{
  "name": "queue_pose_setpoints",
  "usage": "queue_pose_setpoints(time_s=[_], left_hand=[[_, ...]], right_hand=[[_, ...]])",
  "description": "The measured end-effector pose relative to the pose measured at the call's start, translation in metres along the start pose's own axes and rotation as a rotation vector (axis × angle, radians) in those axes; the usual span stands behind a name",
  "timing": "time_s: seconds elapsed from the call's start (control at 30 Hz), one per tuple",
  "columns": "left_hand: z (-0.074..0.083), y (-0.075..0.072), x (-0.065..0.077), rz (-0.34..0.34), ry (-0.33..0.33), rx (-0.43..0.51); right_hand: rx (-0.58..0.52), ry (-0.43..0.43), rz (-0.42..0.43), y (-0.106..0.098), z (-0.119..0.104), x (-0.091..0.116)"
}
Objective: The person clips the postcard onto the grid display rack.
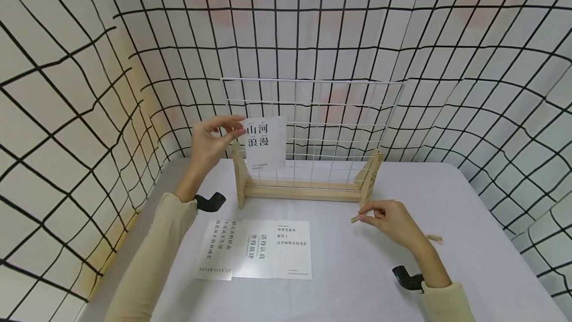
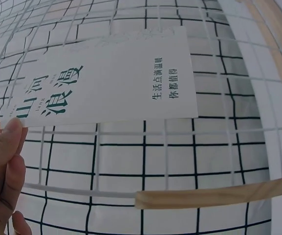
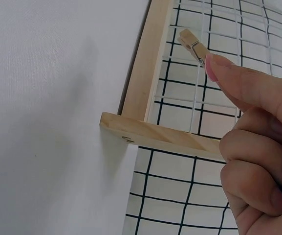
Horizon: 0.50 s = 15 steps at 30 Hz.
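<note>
My left hand pinches the upper left edge of a white card with large dark Chinese characters. The card overlaps the left part of a white wire grid rack in the head view; in the left wrist view the card shows smaller print near its far end. My right hand, low in front of the rack's right end, pinches a small wooden clothespin between thumb and index finger. The right wrist view shows this clothespin pointing away from the fingertips, its spring at the thumb.
Several printed cards lie side by side on the white table in front of the rack. The rack stands on a wooden base. A few more clothespins lie beyond my right wrist. Black wire mesh surrounds the table's back and sides.
</note>
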State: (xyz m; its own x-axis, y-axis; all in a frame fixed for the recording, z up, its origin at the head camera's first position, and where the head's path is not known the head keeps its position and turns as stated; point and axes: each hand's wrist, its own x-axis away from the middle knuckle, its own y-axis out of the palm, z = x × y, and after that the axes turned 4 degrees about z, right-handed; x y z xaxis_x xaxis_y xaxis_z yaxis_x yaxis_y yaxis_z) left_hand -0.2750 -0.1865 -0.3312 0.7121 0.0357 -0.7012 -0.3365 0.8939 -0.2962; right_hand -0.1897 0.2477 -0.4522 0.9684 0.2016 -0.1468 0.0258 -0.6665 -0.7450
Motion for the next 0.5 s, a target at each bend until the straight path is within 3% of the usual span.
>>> queue_pose_setpoints(time_s=[0.5], left_hand=[[0.005, -0.005, -0.024, 0.048, 0.016, 0.045]], right_hand=[[-0.025, -0.014, -0.022, 0.008, -0.007, -0.001]])
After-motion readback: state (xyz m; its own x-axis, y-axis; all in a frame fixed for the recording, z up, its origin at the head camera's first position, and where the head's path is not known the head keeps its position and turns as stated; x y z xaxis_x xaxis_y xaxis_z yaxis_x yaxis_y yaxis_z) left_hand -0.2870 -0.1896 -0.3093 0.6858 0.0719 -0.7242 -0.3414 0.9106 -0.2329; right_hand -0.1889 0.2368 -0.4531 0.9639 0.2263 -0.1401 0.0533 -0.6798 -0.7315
